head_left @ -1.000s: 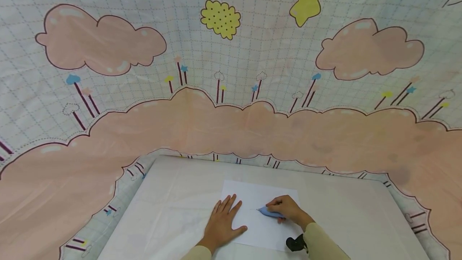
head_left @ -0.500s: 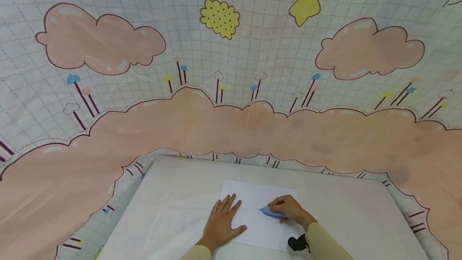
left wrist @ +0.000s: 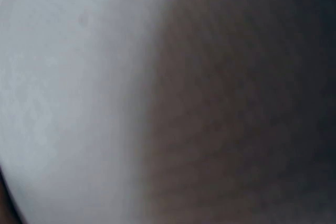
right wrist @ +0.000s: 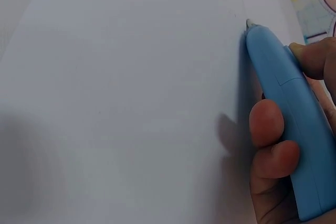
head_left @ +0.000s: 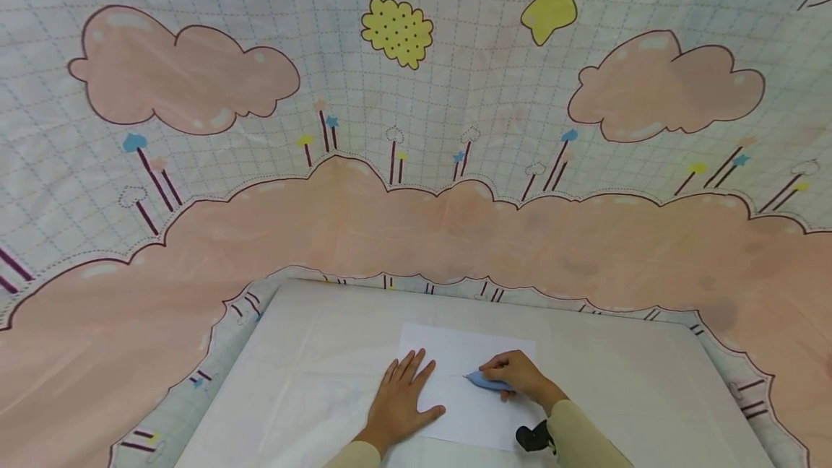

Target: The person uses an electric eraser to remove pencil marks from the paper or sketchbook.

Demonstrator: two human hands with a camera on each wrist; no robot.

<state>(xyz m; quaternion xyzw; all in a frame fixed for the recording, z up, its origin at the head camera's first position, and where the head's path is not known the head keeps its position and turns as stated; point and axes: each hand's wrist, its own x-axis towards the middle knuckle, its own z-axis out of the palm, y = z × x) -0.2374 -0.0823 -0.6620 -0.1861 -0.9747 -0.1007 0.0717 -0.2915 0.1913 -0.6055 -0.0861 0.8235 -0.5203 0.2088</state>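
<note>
Watching from afar, I see the right hand [head_left: 520,375] grasping a blue tool [right wrist: 294,114], fingers curled around it, its tip over the sheet of paper [head_left: 471,417] on the table [head_left: 305,367]; whether it touches, I cannot tell. The left hand [head_left: 401,403] lies spread across the paper's left edge. My left wrist view is mere blur; the right hand partly hides the tool.
</note>
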